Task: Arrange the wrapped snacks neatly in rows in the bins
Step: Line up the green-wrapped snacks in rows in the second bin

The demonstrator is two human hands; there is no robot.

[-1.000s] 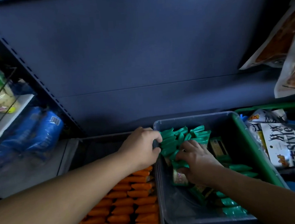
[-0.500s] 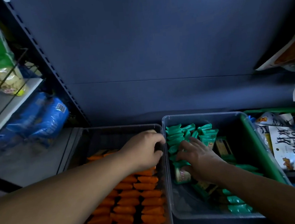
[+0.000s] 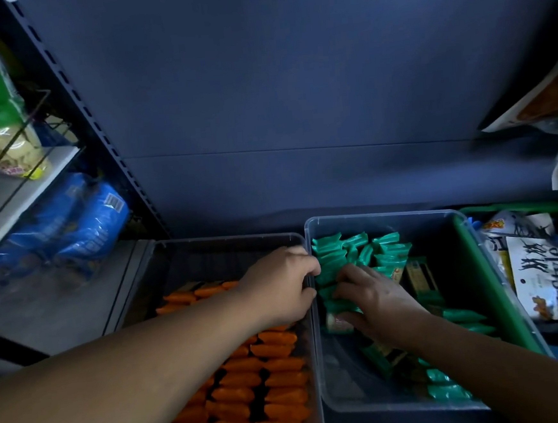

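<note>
Two clear bins stand side by side on the shelf. The left bin (image 3: 226, 240) holds orange wrapped snacks (image 3: 276, 361) in rows. In the right bin (image 3: 388, 216), green wrapped snacks (image 3: 340, 246) stand in a row at the far left corner, and more lie loose (image 3: 448, 391) along its right side. My left hand (image 3: 283, 284) curls its fingers over the right bin's left rim. My right hand (image 3: 374, 299) is inside that bin, fingers and thumb curled round the near end of the green row.
A green basket (image 3: 476, 279) with large printed snack bags (image 3: 543, 277) stands against the right bin. Blue bags (image 3: 82, 226) lie on the lower left shelf beside a slotted upright (image 3: 97, 125). A dark back panel (image 3: 296, 109) rises behind the bins.
My view tilted down and right, bringing the left bin fully into sight. Both hands stayed at the green row; the right hand's fingers shifted slightly along the packets.
</note>
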